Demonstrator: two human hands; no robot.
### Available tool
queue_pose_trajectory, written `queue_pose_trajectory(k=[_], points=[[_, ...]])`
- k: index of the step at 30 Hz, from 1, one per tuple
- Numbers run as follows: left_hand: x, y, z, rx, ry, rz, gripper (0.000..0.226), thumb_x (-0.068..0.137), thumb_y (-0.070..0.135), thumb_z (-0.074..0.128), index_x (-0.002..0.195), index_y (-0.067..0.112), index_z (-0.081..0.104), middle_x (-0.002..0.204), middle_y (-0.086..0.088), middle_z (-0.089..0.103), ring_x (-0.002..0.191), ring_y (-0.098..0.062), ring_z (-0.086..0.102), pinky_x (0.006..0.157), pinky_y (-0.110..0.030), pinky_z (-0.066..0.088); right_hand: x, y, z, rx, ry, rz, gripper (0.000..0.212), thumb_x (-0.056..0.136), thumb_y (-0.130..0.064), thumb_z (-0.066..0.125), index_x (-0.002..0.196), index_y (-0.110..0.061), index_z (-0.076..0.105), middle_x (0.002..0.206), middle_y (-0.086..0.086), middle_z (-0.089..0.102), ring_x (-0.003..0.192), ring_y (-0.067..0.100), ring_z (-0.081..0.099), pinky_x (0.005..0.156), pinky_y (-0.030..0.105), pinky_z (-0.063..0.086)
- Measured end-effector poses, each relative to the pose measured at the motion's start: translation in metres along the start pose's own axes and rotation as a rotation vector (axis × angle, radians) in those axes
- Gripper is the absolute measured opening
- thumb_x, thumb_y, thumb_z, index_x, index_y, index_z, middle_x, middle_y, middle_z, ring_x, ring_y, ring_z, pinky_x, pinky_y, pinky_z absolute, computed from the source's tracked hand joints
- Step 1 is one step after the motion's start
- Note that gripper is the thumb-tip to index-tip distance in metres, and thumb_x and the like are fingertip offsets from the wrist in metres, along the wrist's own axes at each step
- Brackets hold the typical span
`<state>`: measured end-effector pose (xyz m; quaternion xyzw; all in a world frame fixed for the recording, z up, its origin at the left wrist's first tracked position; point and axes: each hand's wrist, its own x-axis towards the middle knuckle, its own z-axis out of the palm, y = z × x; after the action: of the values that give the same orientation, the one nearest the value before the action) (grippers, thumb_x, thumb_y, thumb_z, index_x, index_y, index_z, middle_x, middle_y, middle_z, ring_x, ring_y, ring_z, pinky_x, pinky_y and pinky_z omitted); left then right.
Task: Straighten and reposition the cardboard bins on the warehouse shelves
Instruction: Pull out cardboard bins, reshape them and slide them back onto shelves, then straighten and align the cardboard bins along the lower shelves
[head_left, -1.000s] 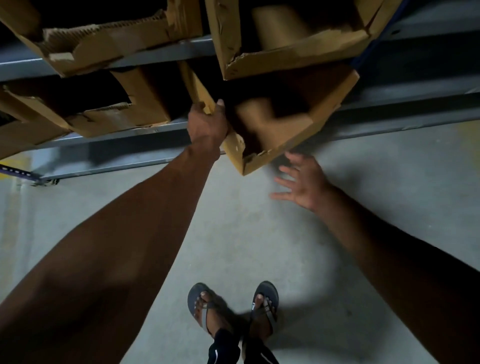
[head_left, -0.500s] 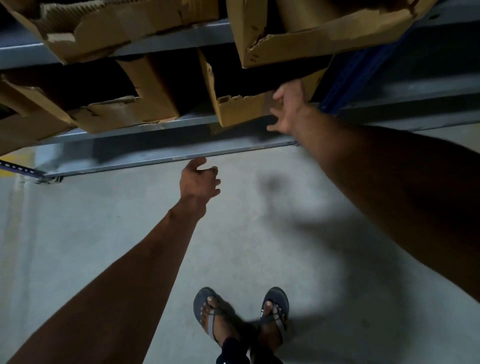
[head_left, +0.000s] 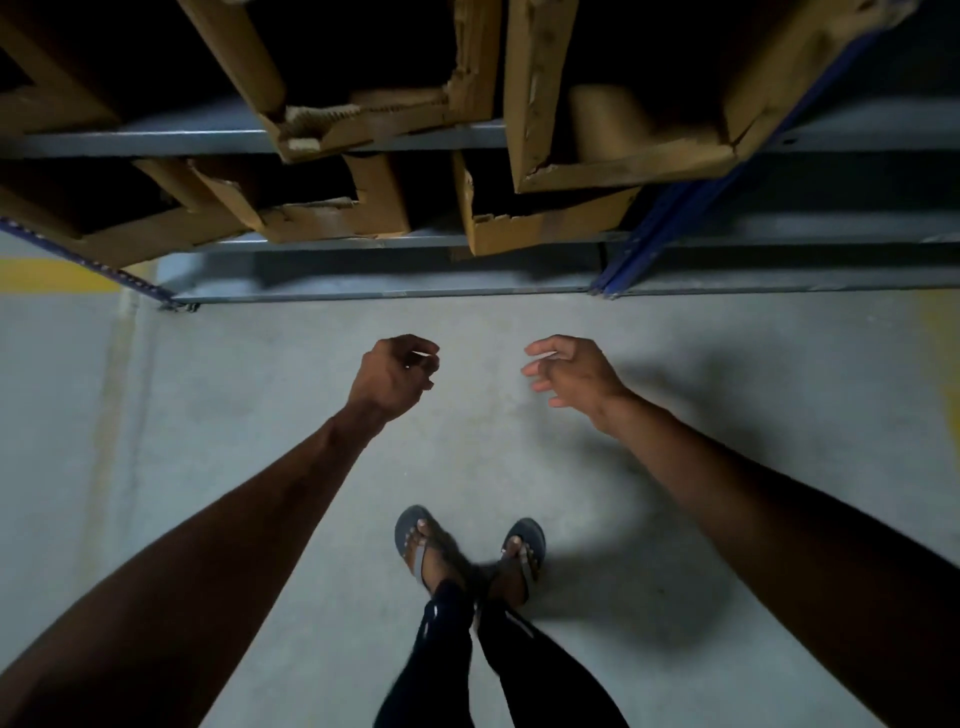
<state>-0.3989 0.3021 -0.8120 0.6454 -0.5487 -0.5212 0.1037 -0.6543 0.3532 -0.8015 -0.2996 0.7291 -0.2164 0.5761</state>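
Our left hand (head_left: 395, 375) and right hand (head_left: 574, 371) hang empty with loosely curled fingers above the concrete floor (head_left: 260, 415), well apart from the cardboard bins (head_left: 540, 228) on the shelves (head_left: 332, 240), so we judge ourselves between bins, next reaching for another crooked one.
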Motion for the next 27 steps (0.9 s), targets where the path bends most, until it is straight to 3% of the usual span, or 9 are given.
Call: queue_pose_trajectory(k=[6, 9, 12, 15, 17, 20, 23, 27], points=[[-0.153, 0.022, -0.049, 0.026, 0.055, 0.030, 0.016, 0.101, 0.015, 0.067, 0.115, 0.014, 0.075, 0.099, -0.008, 0.080, 0.078, -0.021, 0.080, 0.063, -0.028, 0.060, -0.137, 0.002, 0.002, -0.017, 0.028, -0.076, 0.029, 0.095, -0.004, 0.053, 0.112, -0.019, 0.070, 0.099, 0.002, 0.078, 0.077, 0.013, 0.072, 0.065, 0.020, 0.049], [-0.216, 0.015, -0.069, -0.013, 0.067, 0.008, 0.014, 0.100, 0.015, 0.069, 0.112, 0.016, 0.075, 0.098, -0.008, 0.080, 0.079, -0.021, 0.080, 0.064, -0.035, 0.058, -0.196, 0.008, 0.021, 0.050, 0.008, -0.064, 0.028, 0.097, -0.005, 0.052, 0.107, -0.024, 0.070, 0.099, 0.000, 0.078, 0.080, 0.015, 0.073, 0.066, 0.027, 0.051], [-0.259, 0.005, -0.092, 0.044, 0.044, 0.045, 0.009, 0.098, 0.018, 0.071, 0.104, 0.024, 0.076, 0.094, -0.003, 0.081, 0.075, -0.016, 0.080, 0.064, -0.027, 0.058, -0.239, 0.002, 0.046, 0.063, -0.017, -0.102, 0.028, 0.098, -0.005, 0.052, 0.108, -0.025, 0.070, 0.100, -0.001, 0.079, 0.079, 0.013, 0.074, 0.068, 0.030, 0.052], [-0.282, 0.001, -0.129, -0.027, 0.107, 0.042, 0.008, 0.099, 0.013, 0.072, 0.101, 0.018, 0.077, 0.092, -0.005, 0.081, 0.075, -0.018, 0.080, 0.065, -0.031, 0.057, -0.269, -0.024, 0.071, -0.001, -0.024, -0.206, 0.028, 0.099, 0.000, 0.053, 0.111, -0.018, 0.071, 0.099, 0.002, 0.079, 0.079, 0.012, 0.075, 0.066, 0.017, 0.051], [-0.286, 0.001, -0.162, -0.093, 0.177, 0.056, 0.012, 0.099, 0.008, 0.069, 0.099, 0.015, 0.078, 0.093, -0.006, 0.081, 0.077, -0.022, 0.080, 0.064, -0.033, 0.055, -0.284, -0.051, 0.088, -0.044, 0.007, -0.290, 0.028, 0.098, 0.002, 0.054, 0.110, -0.016, 0.072, 0.095, 0.001, 0.079, 0.080, 0.013, 0.076, 0.065, 0.013, 0.051], [-0.284, 0.010, -0.231, -0.156, 0.285, 0.180, 0.012, 0.100, 0.009, 0.070, 0.096, 0.017, 0.078, 0.091, -0.008, 0.080, 0.076, -0.025, 0.078, 0.062, -0.028, 0.057, -0.301, -0.108, 0.116, -0.055, 0.089, -0.458, 0.028, 0.096, 0.006, 0.058, 0.106, -0.014, 0.074, 0.090, -0.001, 0.079, 0.085, 0.014, 0.076, 0.074, 0.020, 0.058], [-0.285, 0.037, -0.325, -0.128, 0.367, 0.364, 0.008, 0.100, 0.018, 0.073, 0.103, 0.022, 0.079, 0.090, 0.001, 0.081, 0.080, -0.015, 0.079, 0.070, -0.035, 0.062, -0.316, -0.186, 0.153, -0.096, 0.124, -0.600, 0.030, 0.096, 0.003, 0.060, 0.105, -0.022, 0.074, 0.091, -0.005, 0.079, 0.085, 0.007, 0.075, 0.080, 0.026, 0.060], [-0.302, 0.087, -0.465, -0.216, 0.495, 0.597, 0.009, 0.095, 0.034, 0.075, 0.101, 0.030, 0.080, 0.087, 0.003, 0.082, 0.083, -0.017, 0.079, 0.074, -0.037, 0.062, -0.339, -0.312, 0.204, -0.101, 0.173, -0.785, 0.033, 0.097, -0.002, 0.059, 0.110, -0.029, 0.073, 0.097, -0.011, 0.079, 0.094, 0.005, 0.074, 0.089, 0.036, 0.061]])
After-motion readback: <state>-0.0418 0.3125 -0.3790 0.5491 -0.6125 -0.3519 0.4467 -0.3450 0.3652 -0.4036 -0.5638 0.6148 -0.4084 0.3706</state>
